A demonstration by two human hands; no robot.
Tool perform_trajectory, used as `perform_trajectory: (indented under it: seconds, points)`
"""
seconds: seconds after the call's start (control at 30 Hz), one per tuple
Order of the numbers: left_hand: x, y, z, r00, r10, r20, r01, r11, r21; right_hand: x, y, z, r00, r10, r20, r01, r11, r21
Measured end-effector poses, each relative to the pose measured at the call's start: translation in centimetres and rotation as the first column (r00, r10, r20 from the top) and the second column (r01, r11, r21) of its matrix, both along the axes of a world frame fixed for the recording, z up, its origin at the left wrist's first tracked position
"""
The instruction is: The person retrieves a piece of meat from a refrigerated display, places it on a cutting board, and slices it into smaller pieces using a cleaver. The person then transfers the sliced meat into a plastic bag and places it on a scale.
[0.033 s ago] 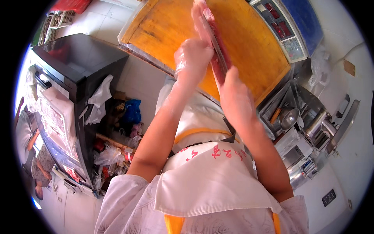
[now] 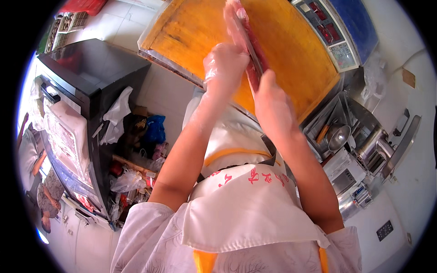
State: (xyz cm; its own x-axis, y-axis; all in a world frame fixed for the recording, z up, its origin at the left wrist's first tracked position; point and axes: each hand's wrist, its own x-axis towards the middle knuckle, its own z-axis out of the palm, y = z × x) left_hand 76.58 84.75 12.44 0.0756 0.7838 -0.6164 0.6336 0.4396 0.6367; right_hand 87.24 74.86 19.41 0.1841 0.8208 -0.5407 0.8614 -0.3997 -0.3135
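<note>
A long strip of raw red meat (image 2: 231, 26) lies lengthwise over the yellow cutting board (image 2: 296, 45), reaching the upper edge of the view. My left hand (image 2: 225, 66), in a clear thin plastic glove, is closed against the near left side of the meat. Its fingertips are hidden. A knife (image 2: 253, 53) with a narrow-looking blade runs along the meat, seen almost edge-on. Around its near end my right hand (image 2: 275, 105) is wrapped, covering the handle. Both hands are slightly blurred.
A black cabinet (image 2: 91, 68) stands left of the board, beside a bin of plastic bags (image 2: 125, 182). Trays of dark red pieces (image 2: 325, 29) sit beyond the board's right side. At right, a metal basin holds a ladle (image 2: 339, 136). Another person (image 2: 49, 195) is at far left.
My right hand has moved slightly away from me and up along the meat with the knife. My left hand has barely shifted.
</note>
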Motion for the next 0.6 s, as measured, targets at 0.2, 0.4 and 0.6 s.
perform_trajectory:
  seconds: [0.2, 0.4, 0.6]
  points:
    - [0.5, 0.5, 0.3, 0.999, 0.037, 0.006, -0.037, 0.999, -0.025, 1.0, 0.1, 0.5, 1.000, -0.012, 0.006, 0.012, 0.999, -0.051]
    - [1.3, -0.2, -0.4, 0.998, -0.020, -0.065, 0.022, 0.999, 0.029, 1.5, -1.1, -2.2, 1.000, -0.012, -0.023, 0.013, 0.999, 0.036]
    - [0.9, 0.6, -1.8, 0.981, 0.146, 0.130, -0.133, 0.986, -0.104, 3.5, 1.0, -1.8, 0.996, 0.004, -0.089, 0.003, 0.997, 0.078]
